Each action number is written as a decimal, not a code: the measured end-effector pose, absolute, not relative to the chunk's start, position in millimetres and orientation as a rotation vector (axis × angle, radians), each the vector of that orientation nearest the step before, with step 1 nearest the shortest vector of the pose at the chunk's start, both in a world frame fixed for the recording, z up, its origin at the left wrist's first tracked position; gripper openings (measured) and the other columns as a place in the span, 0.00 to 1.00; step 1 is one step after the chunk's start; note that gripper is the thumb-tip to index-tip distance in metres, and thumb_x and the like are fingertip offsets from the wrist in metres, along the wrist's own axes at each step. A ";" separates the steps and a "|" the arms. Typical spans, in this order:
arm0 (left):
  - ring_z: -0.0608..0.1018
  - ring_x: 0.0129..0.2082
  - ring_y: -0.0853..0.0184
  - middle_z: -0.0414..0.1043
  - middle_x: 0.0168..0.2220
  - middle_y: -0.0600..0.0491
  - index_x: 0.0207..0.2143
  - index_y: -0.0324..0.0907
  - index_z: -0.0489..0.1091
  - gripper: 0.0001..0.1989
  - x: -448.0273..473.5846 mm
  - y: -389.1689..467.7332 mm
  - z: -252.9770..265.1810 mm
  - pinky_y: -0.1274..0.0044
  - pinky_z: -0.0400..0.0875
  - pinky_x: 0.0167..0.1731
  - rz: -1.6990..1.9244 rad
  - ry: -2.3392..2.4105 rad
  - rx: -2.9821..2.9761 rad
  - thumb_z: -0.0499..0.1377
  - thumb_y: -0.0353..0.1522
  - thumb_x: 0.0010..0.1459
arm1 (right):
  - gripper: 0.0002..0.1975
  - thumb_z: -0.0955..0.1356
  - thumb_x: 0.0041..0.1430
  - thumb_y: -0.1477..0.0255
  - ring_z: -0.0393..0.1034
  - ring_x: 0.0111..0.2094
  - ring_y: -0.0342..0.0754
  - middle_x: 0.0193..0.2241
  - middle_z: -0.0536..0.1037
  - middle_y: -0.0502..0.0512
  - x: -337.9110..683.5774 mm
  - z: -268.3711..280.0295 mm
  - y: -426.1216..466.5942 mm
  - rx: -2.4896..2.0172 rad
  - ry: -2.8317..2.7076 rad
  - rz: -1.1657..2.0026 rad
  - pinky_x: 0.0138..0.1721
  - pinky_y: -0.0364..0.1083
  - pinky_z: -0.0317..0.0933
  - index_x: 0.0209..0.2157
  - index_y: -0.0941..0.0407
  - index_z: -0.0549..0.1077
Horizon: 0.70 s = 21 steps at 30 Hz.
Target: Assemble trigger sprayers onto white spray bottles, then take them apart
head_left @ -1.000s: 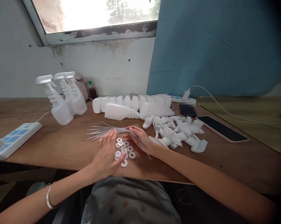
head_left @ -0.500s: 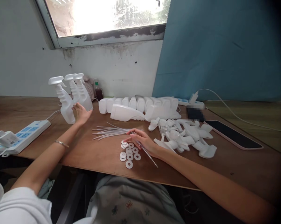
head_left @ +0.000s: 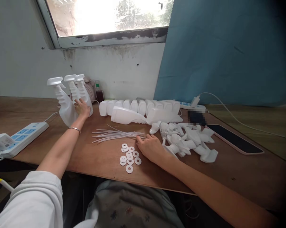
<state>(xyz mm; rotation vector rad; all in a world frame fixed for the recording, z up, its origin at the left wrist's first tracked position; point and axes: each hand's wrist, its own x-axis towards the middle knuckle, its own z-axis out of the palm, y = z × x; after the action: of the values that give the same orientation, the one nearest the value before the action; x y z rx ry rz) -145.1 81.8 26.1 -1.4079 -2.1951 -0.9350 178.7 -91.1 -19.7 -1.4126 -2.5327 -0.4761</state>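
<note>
At the back left, my left hand [head_left: 82,108] is by a white spray bottle [head_left: 85,96], its fingers apart and seemingly touching the bottle. Two more spray bottles with trigger heads stand there, one of them the front spray bottle [head_left: 66,109]. My right hand [head_left: 152,147] lies palm down with fingers spread at the right ends of a bundle of thin white tubes [head_left: 114,135]. No grip on a tube shows. Flat white ring washers [head_left: 129,169] lie in a loose group left of my right hand. The thin metal tool seen earlier is out of sight.
White bottles without heads [head_left: 128,115] lie in a row along the back. Loose white trigger heads [head_left: 181,139] are heaped right of centre. A phone [head_left: 234,139] lies at the right. A power strip [head_left: 30,136] with a plugged charger sits at the left.
My right hand has moved slightly up and right, off the washers to the tube ends, and the metal tool no longer shows. My left hand has shifted slightly up toward the rear bottle.
</note>
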 end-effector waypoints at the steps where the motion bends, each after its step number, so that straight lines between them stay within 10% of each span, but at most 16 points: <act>1: 0.65 0.50 0.48 0.54 0.54 0.31 0.51 0.24 0.54 0.31 -144.2 79.6 25.4 0.65 0.61 0.43 -0.963 -2.195 -1.424 0.56 0.35 0.49 | 0.11 0.57 0.59 0.74 0.67 0.29 0.54 0.22 0.74 0.65 178.0 -21.5 -91.7 -1.407 -2.542 -0.495 0.31 0.47 0.51 0.35 0.60 0.69; 11: 0.65 0.51 0.53 0.51 0.54 0.40 0.54 0.33 0.52 0.29 -113.5 23.6 60.7 0.69 0.62 0.45 -1.282 -1.792 -1.600 0.54 0.38 0.52 | 0.22 0.60 0.57 0.59 0.65 0.40 0.56 0.32 0.75 0.64 175.5 -1.1 -100.7 -1.372 -2.327 -0.290 0.39 0.50 0.57 0.46 0.61 0.66; 16: 0.58 0.57 0.54 0.52 0.58 0.44 0.54 0.42 0.55 0.27 -71.0 -24.6 75.0 0.64 0.59 0.50 -1.304 -1.523 -1.760 0.55 0.37 0.52 | 0.30 0.67 0.51 0.59 0.60 0.51 0.52 0.50 0.66 0.61 177.3 8.6 -100.7 -0.972 -1.931 0.292 0.50 0.51 0.56 0.53 0.55 0.57; 21: 0.67 0.51 0.59 0.66 0.51 0.47 0.43 0.47 0.67 0.13 -37.1 -52.7 39.8 0.66 0.62 0.47 -1.086 -1.152 -2.105 0.55 0.35 0.54 | 0.30 0.68 0.45 0.54 0.61 0.51 0.53 0.48 0.69 0.58 181.1 16.4 -101.8 -0.786 -1.401 0.846 0.48 0.52 0.58 0.49 0.51 0.63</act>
<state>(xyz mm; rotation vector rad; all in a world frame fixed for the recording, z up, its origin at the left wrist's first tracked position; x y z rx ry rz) -37.1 -52.7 39.8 -2.1045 -1.1519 -1.0865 181.1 -101.8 16.4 -0.7859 -1.4011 0.8465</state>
